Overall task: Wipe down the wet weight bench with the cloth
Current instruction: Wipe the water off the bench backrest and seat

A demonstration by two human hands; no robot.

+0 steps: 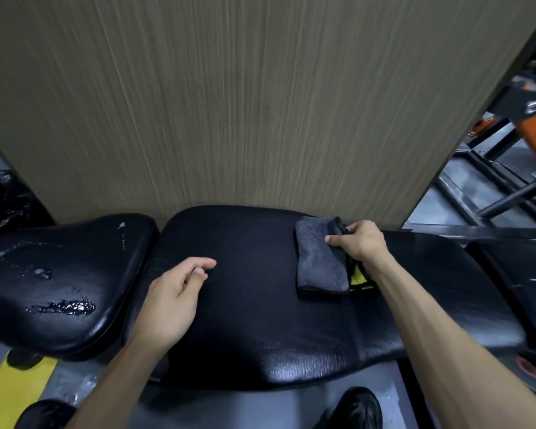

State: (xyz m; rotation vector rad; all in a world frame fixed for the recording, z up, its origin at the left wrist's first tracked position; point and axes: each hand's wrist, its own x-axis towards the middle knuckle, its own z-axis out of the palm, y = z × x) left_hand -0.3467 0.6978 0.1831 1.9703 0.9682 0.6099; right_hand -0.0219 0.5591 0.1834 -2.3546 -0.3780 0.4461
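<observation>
A black padded weight bench (254, 320) runs across the view, its long pad in the middle and a separate seat pad (59, 274) at the left. Water puddles (65, 306) and drops lie on the seat pad. A folded grey cloth (319, 261) with a yellow underside lies on the far right part of the long pad. My right hand (361, 243) pinches the cloth's right edge. My left hand (174, 295) hovers over the pad's left part, fingers loosely curled, holding nothing.
A wood-grain wall panel (260, 103) stands right behind the bench. Orange and black gym frames (508, 150) fill the right background. A black bag (3, 199) sits at the left. Below are my black shoes (353, 410) and a yellow floor stripe (10, 391).
</observation>
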